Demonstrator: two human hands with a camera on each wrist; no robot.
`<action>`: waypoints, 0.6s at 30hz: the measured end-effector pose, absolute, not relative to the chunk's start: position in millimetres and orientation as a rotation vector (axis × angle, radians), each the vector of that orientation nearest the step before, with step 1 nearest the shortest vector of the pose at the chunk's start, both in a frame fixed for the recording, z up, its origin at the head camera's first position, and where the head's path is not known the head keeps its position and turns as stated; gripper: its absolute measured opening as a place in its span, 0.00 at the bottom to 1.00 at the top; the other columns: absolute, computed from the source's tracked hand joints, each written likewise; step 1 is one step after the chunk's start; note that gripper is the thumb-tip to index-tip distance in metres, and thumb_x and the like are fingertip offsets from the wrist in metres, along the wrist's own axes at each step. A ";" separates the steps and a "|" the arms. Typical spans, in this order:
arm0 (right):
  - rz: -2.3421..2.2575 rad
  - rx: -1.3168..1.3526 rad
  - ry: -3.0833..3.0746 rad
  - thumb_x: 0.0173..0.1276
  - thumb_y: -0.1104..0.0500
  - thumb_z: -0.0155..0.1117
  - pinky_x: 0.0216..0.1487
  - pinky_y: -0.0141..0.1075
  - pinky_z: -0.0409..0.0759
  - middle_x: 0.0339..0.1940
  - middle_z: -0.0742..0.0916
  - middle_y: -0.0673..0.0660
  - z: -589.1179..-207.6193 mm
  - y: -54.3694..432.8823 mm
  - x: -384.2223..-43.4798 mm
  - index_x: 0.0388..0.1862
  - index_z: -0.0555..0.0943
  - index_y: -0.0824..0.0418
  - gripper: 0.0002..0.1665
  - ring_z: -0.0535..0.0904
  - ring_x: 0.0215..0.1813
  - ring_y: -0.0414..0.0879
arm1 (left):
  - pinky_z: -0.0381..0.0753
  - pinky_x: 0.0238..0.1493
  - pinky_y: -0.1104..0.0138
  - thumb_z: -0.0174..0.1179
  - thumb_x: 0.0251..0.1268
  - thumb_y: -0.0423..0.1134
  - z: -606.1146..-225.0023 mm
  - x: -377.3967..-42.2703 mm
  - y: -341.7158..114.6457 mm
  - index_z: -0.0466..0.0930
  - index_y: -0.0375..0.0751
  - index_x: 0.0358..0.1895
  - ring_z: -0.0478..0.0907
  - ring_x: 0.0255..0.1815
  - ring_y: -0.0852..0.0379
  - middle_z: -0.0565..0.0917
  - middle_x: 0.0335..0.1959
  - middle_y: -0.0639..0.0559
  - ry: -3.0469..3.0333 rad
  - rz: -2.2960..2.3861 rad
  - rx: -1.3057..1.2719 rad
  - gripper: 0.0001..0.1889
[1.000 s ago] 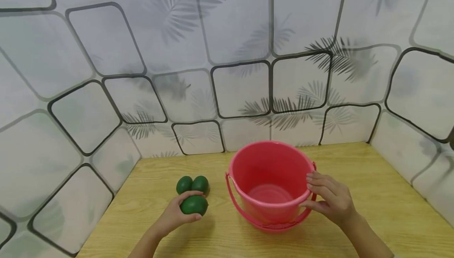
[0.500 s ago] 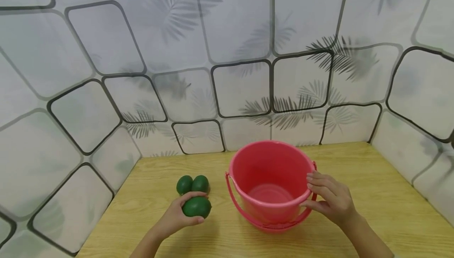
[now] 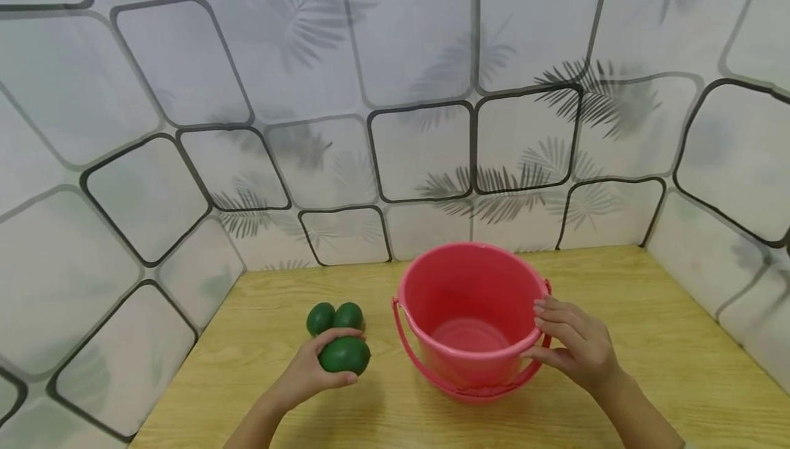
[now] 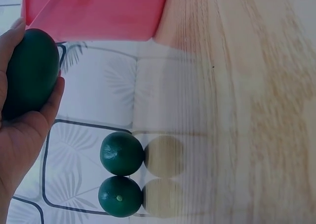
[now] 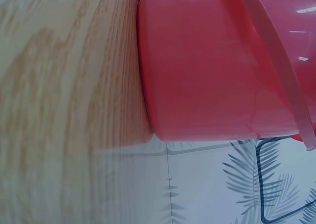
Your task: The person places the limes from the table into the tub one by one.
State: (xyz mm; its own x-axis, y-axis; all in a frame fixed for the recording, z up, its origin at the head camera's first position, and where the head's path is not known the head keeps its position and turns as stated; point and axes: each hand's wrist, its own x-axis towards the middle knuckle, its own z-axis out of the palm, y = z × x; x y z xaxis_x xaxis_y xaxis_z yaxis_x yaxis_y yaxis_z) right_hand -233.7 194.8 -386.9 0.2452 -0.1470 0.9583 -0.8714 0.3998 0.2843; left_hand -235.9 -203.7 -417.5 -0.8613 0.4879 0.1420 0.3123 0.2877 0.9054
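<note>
In the head view my left hand (image 3: 313,369) holds a smooth, dark green, egg-shaped fruit (image 3: 345,356) between thumb and fingers, raised over the table. The left wrist view shows the same fruit (image 4: 33,70) upright against the palm. Two matching green fruits (image 3: 321,319) lie side by side on the table just beyond this hand. To the right stands a pink bucket (image 3: 475,367), its inside bare and its handle hanging down at the front. My right hand (image 3: 577,346) grips the bucket's right rim, thumb toward the front and fingers over the edge. That hand is outside the right wrist view.
The wood-grain table (image 3: 247,339) has a glossy surface that mirrors the fruits and bucket. Patterned walls (image 3: 345,168) with leaf prints close it in at the back and sides. The bucket handle (image 3: 426,373) sticks out toward the left hand.
My left hand has shifted slightly right with the green fruit, toward the bucket. My right hand and the bucket stay put.
</note>
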 end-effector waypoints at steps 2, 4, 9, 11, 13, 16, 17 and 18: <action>0.651 1.068 -1.245 0.55 0.47 0.69 0.54 0.32 0.77 0.20 0.83 0.68 -386.4 195.0 -233.6 0.21 0.81 0.74 0.28 0.85 0.45 0.49 | 0.79 0.45 0.63 0.68 0.55 0.34 -416.3 -236.0 -203.2 0.70 0.38 0.61 0.78 0.49 0.58 0.73 0.60 0.35 2.383 1.624 0.754 0.29; 0.651 1.068 -1.246 0.55 0.46 0.69 0.54 0.33 0.77 0.20 0.84 0.68 -386.3 194.9 -233.8 0.21 0.81 0.74 0.28 0.85 0.44 0.50 | 0.79 0.45 0.63 0.68 0.55 0.34 -415.0 -235.4 -202.8 0.69 0.35 0.61 0.78 0.49 0.58 0.73 0.60 0.35 2.379 1.625 0.759 0.30; 0.643 1.063 -1.248 0.54 0.46 0.69 0.54 0.33 0.77 0.20 0.84 0.68 -386.5 195.0 -235.0 0.20 0.81 0.73 0.28 0.85 0.41 0.51 | 0.79 0.45 0.63 0.69 0.54 0.34 -410.3 -232.9 -201.4 0.69 0.34 0.61 0.77 0.49 0.58 0.73 0.60 0.35 2.395 1.618 0.765 0.30; 0.642 1.060 -1.254 0.54 0.46 0.69 0.54 0.33 0.77 0.20 0.84 0.68 -386.9 195.4 -235.0 0.20 0.81 0.73 0.28 0.85 0.42 0.51 | 0.79 0.45 0.63 0.69 0.54 0.35 -407.9 -232.1 -200.7 0.70 0.36 0.61 0.77 0.49 0.58 0.73 0.60 0.36 2.400 1.616 0.762 0.30; 0.644 1.059 -1.256 0.54 0.46 0.69 0.54 0.32 0.77 0.20 0.83 0.68 -387.2 195.6 -235.0 0.20 0.81 0.73 0.28 0.85 0.42 0.50 | 0.79 0.45 0.63 0.69 0.54 0.35 -405.8 -231.4 -200.0 0.70 0.39 0.61 0.78 0.49 0.58 0.73 0.60 0.36 2.396 1.620 0.761 0.29; 0.650 1.059 -1.250 0.54 0.46 0.69 0.54 0.33 0.78 0.20 0.83 0.68 -387.3 195.4 -235.0 0.19 0.80 0.73 0.28 0.85 0.42 0.51 | 0.79 0.45 0.64 0.69 0.55 0.35 -403.2 -230.6 -199.3 0.71 0.41 0.61 0.78 0.49 0.59 0.72 0.61 0.36 2.389 1.619 0.777 0.29; 0.651 1.059 -1.248 0.54 0.46 0.69 0.54 0.33 0.78 0.20 0.83 0.68 -387.3 195.4 -235.0 0.19 0.80 0.73 0.28 0.85 0.41 0.51 | 0.79 0.45 0.64 0.69 0.55 0.35 -402.5 -230.4 -199.0 0.71 0.42 0.61 0.78 0.49 0.59 0.72 0.61 0.36 2.388 1.617 0.785 0.29; 0.650 1.057 -1.248 0.54 0.46 0.69 0.54 0.33 0.78 0.20 0.84 0.68 -387.2 195.4 -234.7 0.19 0.80 0.73 0.28 0.85 0.41 0.50 | 0.79 0.45 0.64 0.69 0.55 0.35 -401.9 -230.1 -198.8 0.71 0.43 0.61 0.78 0.49 0.59 0.72 0.61 0.36 2.388 1.614 0.789 0.29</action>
